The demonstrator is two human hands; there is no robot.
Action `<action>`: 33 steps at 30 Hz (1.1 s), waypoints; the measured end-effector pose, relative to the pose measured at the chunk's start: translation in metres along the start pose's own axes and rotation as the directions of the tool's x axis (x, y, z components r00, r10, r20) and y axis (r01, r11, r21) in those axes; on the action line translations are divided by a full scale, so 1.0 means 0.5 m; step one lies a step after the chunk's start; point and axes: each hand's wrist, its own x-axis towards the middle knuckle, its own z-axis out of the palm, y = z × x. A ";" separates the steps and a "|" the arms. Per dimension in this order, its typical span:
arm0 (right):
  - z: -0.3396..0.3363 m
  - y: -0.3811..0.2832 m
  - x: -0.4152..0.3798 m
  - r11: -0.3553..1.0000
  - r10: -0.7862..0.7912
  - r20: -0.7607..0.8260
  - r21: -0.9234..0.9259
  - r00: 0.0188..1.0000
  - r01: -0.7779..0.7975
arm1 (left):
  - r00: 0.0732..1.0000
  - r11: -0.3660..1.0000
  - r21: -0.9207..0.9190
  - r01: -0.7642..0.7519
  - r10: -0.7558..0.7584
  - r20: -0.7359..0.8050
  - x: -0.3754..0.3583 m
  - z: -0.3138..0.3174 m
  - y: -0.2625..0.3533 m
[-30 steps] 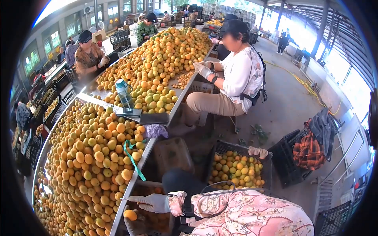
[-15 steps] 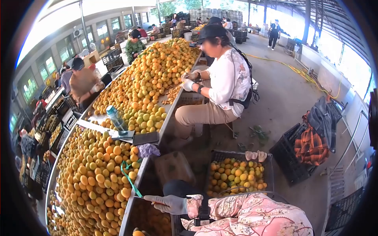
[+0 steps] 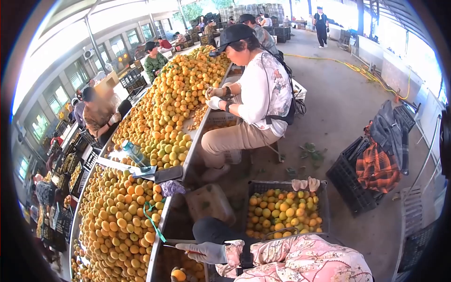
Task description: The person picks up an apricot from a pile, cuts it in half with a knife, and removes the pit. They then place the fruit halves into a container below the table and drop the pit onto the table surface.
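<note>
My right hand (image 3: 206,253), in a pale glove below a pink floral sleeve, is closed around a slim red-handled knife (image 3: 190,252). Its thin blade points left, toward the metal table edge. My left hand is out of view. Under the right hand is a bin (image 3: 167,257) with apricots in its shadowed inside. One orange apricot (image 3: 178,274) shows at the bottom edge of the view; what supports it cannot be made out. To the left, a large heap of apricots (image 3: 117,211) covers the table, with a green ribbon (image 3: 151,221) lying over its right side.
A black crate of apricots (image 3: 285,214) stands on the floor, gloves on its rim. A bottle (image 3: 135,154), a dark phone (image 3: 168,174) and a purple cloth (image 3: 173,188) sit along the table divider. A co-worker (image 3: 263,89) sits beyond. Clothes (image 3: 378,164) drape another crate.
My view has shifted slightly. My right hand has turned a little and the knife's blade now shows. The orange apricot at the bottom has come further into view.
</note>
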 end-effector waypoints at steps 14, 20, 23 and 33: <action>-0.012 -0.023 -0.028 0.920 0.262 0.256 0.225 0.931 -0.321 | 0.991 0.973 0.207 -0.097 0.075 0.113 0.056 0.169 -0.010; -0.014 -0.047 -0.016 0.871 0.315 0.289 0.291 0.904 -0.396 | 0.977 0.949 0.237 -0.206 0.212 -0.002 -0.014 0.207 -0.022; -0.028 -0.065 0.016 0.936 0.271 0.244 0.157 0.931 -0.314 | 0.960 0.928 0.246 -0.279 0.270 0.069 -0.002 0.254 0.030; 0.086 -0.026 0.177 0.904 0.280 0.509 0.145 0.814 -0.402 | 0.938 0.897 0.304 -0.321 0.345 -0.025 0.042 0.194 0.190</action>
